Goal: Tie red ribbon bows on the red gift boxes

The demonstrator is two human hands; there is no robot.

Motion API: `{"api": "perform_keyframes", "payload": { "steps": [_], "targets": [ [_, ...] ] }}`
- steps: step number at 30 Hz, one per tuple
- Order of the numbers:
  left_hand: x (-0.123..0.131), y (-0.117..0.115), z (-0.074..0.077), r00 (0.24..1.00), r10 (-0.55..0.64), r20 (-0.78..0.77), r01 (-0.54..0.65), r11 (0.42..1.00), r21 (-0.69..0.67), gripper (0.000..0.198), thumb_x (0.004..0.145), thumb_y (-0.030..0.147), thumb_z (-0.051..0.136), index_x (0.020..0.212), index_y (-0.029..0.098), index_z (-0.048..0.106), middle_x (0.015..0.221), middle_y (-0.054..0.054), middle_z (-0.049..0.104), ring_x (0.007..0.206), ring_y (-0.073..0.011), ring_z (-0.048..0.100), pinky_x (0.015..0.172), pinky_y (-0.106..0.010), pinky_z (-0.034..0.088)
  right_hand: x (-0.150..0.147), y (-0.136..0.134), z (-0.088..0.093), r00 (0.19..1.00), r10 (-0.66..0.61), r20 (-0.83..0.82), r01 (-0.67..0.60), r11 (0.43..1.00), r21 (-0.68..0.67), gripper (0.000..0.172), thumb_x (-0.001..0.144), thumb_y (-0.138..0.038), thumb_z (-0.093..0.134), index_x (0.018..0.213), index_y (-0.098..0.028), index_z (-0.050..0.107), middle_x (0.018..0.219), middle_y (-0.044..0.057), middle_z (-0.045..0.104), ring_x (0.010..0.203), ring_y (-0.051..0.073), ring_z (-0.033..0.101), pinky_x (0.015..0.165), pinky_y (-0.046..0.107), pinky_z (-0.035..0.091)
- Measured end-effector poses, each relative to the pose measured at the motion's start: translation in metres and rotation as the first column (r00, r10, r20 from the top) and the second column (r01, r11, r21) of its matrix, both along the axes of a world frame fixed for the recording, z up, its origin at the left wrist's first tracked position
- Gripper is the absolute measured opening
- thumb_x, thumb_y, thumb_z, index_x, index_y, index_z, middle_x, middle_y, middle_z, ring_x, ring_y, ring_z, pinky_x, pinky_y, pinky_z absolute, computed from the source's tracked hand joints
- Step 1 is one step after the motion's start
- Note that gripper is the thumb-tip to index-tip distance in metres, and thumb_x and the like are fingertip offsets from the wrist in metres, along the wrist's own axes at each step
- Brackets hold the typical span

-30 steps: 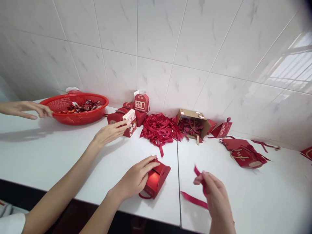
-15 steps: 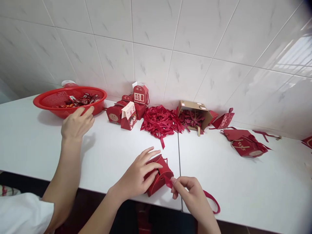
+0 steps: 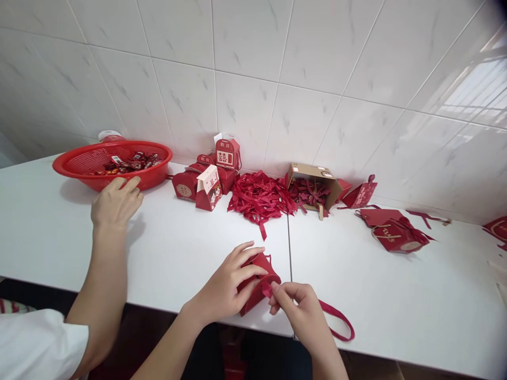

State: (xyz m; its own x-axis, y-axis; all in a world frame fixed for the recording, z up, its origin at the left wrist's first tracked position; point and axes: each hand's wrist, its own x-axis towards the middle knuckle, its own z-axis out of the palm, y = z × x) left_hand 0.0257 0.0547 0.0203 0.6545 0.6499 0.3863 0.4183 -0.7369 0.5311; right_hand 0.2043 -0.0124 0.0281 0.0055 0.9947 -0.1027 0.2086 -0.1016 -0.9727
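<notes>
A small red paper gift box [image 3: 259, 295] lies near the front edge of the white table. My left hand [image 3: 227, 282] grips it from the left, thumb and fingers over its top and near side. Between the thumb and fingertips of my right hand [image 3: 297, 303] is the end of a red ribbon [image 3: 266, 288], pinched right against the box's end. The rest of that ribbon loops out on the table beyond my right wrist. Part of the box is covered by my left fingers.
A co-worker's hand [image 3: 116, 203] is by a red plastic basket [image 3: 67, 166] of wrapped sweets. Several gift boxes [image 3: 208, 190], a heap of red ribbons [image 3: 259, 198] and a cardboard box [image 3: 315, 171] line the tiled wall. More red boxes [image 3: 400, 235] lie at right.
My right hand has shifted slightly left with the ribbon end, closer to the box. The co-worker's hand has moved a little left and down by the basket.
</notes>
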Motion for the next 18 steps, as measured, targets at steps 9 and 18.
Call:
{"api": "perform_keyframes", "payload": {
  "steps": [9,18],
  "targets": [
    [0.005,0.002,0.011,0.978,0.104,0.180,-0.151,0.952,0.266,0.021,0.083,0.009,0.056,0.088,0.024,0.070,0.118,-0.005,0.065,0.126,-0.0274,0.044,0.101,-0.047,0.043,0.002,-0.001,-0.010,0.957,-0.221,0.187,0.143,0.923,0.359,0.025,0.086,-0.043,0.056,0.092,-0.022,0.068,0.093,0.008,0.063,0.091,0.022,0.060,0.081,0.033,0.048],
    [0.005,-0.015,0.036,0.942,0.161,0.295,-0.225,0.954,0.197,0.032,0.083,0.014,0.059,0.114,0.025,0.060,0.124,-0.007,0.059,0.125,-0.0264,0.045,0.103,-0.045,0.042,-0.011,-0.014,0.013,0.992,-0.013,-0.128,0.065,0.909,0.412,0.020,0.094,-0.032,0.048,0.081,-0.022,0.060,0.073,0.001,0.058,0.067,0.014,0.054,0.063,0.026,0.044]
  ]
}}
